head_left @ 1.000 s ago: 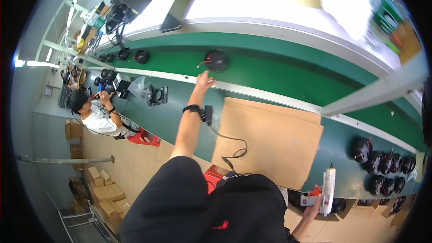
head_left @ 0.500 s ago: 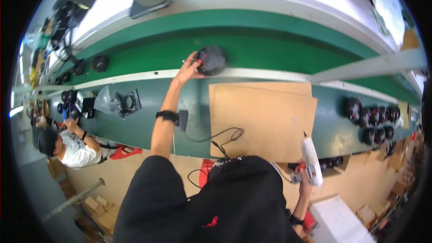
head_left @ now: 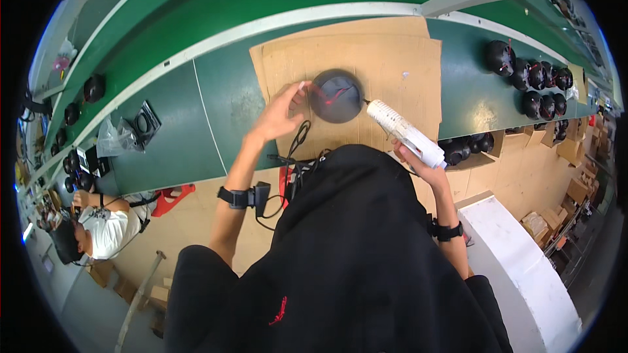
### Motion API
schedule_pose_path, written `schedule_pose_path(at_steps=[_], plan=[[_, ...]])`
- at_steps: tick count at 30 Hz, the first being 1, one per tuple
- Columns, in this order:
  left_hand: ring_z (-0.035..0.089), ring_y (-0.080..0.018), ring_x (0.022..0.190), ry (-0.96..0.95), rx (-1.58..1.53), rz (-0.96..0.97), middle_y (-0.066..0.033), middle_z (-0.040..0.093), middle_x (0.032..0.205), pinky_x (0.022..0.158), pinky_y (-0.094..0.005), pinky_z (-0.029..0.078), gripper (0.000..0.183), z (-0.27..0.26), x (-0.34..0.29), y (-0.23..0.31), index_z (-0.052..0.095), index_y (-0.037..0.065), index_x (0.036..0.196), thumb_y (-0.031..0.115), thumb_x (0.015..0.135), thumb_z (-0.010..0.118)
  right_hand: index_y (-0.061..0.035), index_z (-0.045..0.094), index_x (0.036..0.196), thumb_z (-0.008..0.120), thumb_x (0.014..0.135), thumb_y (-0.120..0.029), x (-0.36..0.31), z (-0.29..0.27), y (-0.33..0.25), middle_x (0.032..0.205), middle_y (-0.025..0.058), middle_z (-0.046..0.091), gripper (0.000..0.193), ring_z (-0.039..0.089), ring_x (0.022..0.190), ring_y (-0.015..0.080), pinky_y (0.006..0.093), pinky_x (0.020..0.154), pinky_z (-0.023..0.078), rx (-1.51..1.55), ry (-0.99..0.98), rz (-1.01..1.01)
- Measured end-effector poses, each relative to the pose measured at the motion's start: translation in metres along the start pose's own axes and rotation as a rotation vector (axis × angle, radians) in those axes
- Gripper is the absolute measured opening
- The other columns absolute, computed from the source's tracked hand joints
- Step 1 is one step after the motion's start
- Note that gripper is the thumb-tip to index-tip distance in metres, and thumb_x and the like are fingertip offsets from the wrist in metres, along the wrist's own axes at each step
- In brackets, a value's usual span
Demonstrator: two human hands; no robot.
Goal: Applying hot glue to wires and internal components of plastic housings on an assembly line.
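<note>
Speaker part (head_left: 335,96) | round, dark grey, red wire across | on cardboard sheet (head_left: 399,59)

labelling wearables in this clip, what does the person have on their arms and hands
Both forearms are bare and neither hand is gloved. The left wrist carries a black strap with a boxy black unit and a thin black cable trailing from it. The right wrist carries a similar black band. A black top covers the torso and upper arms.

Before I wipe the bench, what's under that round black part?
A cardboard sheet lies under the round black part; what's beneath the cardboard is hidden.
</note>
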State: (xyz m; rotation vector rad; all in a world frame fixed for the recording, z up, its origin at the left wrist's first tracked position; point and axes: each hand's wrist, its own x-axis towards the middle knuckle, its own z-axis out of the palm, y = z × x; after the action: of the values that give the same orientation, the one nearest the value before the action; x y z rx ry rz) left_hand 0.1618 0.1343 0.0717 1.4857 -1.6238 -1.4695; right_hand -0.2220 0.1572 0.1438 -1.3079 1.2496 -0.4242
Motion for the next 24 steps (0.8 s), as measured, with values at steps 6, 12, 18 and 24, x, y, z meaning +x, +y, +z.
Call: schedule_pose_path(at_steps=[6, 12, 18, 24], plan=[[0.064, -0.0142, 0.089, -0.148, 0.002, 0.085, -0.0033, 0.065, 0.095, 0.086, -0.0314, 0.055, 0.052, -0.005, 0.013, 0.021, 0.064, 0.012, 0.134, 0.004, 0.085, 0.077, 0.003, 0.069, 0.099, 0.073, 0.091, -0.009, 0.016, 0.01, -0.008, 0.087, 0.0123, 0.071, 0.015, 0.068, 0.076, 0.0234, 0.032, 0.071, 0.053, -0.293, -0.151, -0.231], [0.066, -0.0129, 0.08, -0.169, -0.095, 0.172, -0.0059, 0.072, 0.085, 0.075, -0.027, 0.054, 0.017, 0.011, 0.069, 0.024, 0.077, 0.002, 0.105, 0.011, 0.092, 0.074, 0.0035, 0.068, 0.098, 0.075, 0.085, -0.008, 0.034, 0.018, -0.007, 0.088, 0.0168, 0.069, 0.019, 0.069, 0.078, 0.0343, 0.0363, 0.072, 0.053, -0.396, -0.162, -0.287], [0.063, -0.0098, 0.071, -0.177, -0.165, 0.126, -0.005, 0.072, 0.08, 0.069, -0.0268, 0.054, 0.017, 0.019, 0.093, 0.028, 0.077, -0.001, 0.104, 0.011, 0.093, 0.072, 0.0026, 0.068, 0.097, 0.077, 0.083, -0.007, 0.044, 0.022, 0.0, 0.086, 0.0166, 0.069, 0.02, 0.069, 0.077, 0.0345, 0.0372, 0.07, 0.053, -0.475, -0.174, -0.333], [0.065, -0.0103, 0.072, -0.177, -0.159, 0.117, -0.0055, 0.073, 0.081, 0.069, -0.0265, 0.054, 0.018, 0.017, 0.091, 0.026, 0.077, -0.001, 0.103, 0.013, 0.094, 0.072, 0.0022, 0.066, 0.093, 0.077, 0.081, -0.007, 0.046, 0.027, -0.003, 0.082, 0.0165, 0.066, 0.019, 0.067, 0.073, 0.035, 0.0377, 0.066, 0.052, -0.513, -0.165, -0.343]])
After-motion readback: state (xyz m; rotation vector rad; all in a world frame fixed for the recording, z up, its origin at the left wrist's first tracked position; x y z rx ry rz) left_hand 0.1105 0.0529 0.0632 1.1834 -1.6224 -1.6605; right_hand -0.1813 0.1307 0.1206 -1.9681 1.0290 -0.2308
